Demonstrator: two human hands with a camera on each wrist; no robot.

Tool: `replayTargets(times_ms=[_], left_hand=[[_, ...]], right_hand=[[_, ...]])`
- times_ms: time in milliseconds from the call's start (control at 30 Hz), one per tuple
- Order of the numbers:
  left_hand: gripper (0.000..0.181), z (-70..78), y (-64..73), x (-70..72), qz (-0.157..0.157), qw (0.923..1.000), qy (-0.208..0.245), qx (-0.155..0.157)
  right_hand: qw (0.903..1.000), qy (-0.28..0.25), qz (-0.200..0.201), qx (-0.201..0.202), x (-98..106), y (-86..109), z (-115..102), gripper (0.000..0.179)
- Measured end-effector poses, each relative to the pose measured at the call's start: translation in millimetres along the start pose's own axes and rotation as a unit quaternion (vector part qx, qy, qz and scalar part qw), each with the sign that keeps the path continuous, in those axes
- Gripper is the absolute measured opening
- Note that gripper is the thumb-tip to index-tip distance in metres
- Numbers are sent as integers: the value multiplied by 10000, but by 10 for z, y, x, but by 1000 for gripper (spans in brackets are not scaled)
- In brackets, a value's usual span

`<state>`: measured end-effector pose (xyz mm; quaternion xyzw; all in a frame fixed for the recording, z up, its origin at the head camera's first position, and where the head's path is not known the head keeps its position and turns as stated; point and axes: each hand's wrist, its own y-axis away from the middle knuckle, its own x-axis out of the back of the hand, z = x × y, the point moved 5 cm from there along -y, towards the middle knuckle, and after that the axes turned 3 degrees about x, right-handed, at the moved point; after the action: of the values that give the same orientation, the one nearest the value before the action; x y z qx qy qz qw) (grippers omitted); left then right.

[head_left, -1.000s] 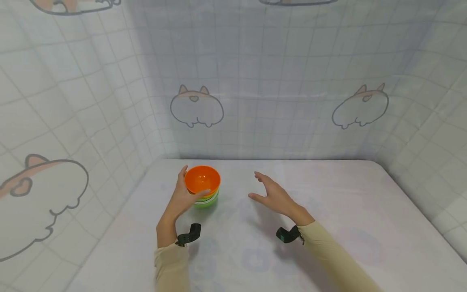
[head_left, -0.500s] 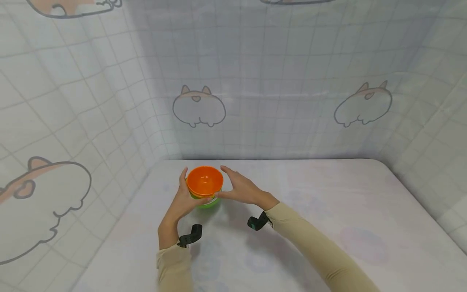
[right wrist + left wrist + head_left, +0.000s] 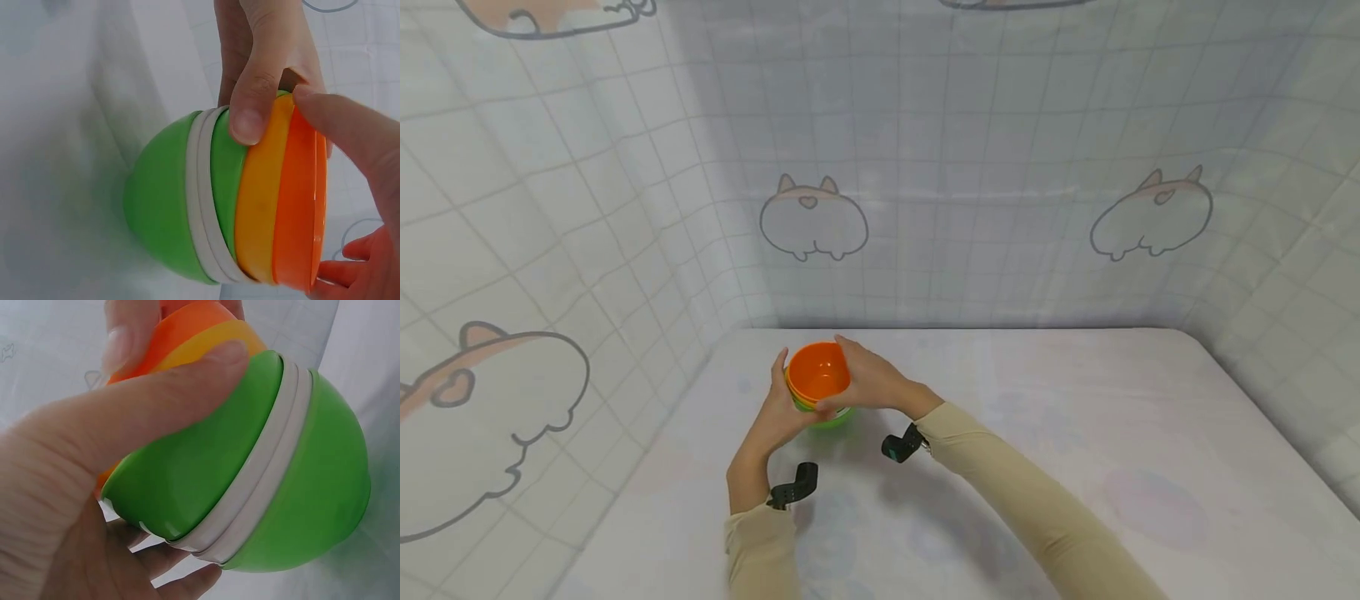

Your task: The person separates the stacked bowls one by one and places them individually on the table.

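Observation:
In the head view, a stack of nested bowls stands on the left part of the table, with an orange bowl point(image 3: 817, 372) uppermost. Below the orange one, the right wrist view shows a yellow bowl point(image 3: 259, 200), then an upper green bowl point(image 3: 226, 181), two white rims point(image 3: 203, 194) and a lower green bowl point(image 3: 159, 200). My left hand point(image 3: 777, 418) grips the stack from the left, its thumb across the upper green bowl and its fingers around the far side. From the right, my right hand point(image 3: 874, 381) holds the orange bowl, thumb in front and fingers behind.
A pale cloth covers the table point(image 3: 1037, 400). Grid-patterned curtains with animal drawings rise at the back point(image 3: 970, 208) and both sides. Each wrist carries a small black camera, one on the left wrist point(image 3: 796, 485) and one on the right point(image 3: 904, 443).
My right hand has moved left from the middle of the table to the stack and now grips the orange bowl. The left hand has kept its hold on the stack.

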<state>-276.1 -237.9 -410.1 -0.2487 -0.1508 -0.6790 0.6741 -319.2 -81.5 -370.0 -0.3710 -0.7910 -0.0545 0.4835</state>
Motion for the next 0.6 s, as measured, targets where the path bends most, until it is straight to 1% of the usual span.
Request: replayTargets(times_ms=[67,200,300,533,600], left_hand=[[125,-8,-3,0,-23,10000,20,19],[125,-9,-8,2,-58,9999,-73,71],[126,-3,-14,9,-61,9998,-165,87],[126,-38,-12,-7,-93,9993,-197,312],[126,-42,-7,-8,-99,9995,-158,274]], right_hand=[[9996,225,-46,-149,-18,-22,-11,111],[9983,525,61,-246,-30,-47,-33,116],[9983,488,201,-253,-27,-53,-52,116],[9982,297,386,-337,-42,-41,-74,115],[9980,270,455,-342,-33,-42,-81,115]])
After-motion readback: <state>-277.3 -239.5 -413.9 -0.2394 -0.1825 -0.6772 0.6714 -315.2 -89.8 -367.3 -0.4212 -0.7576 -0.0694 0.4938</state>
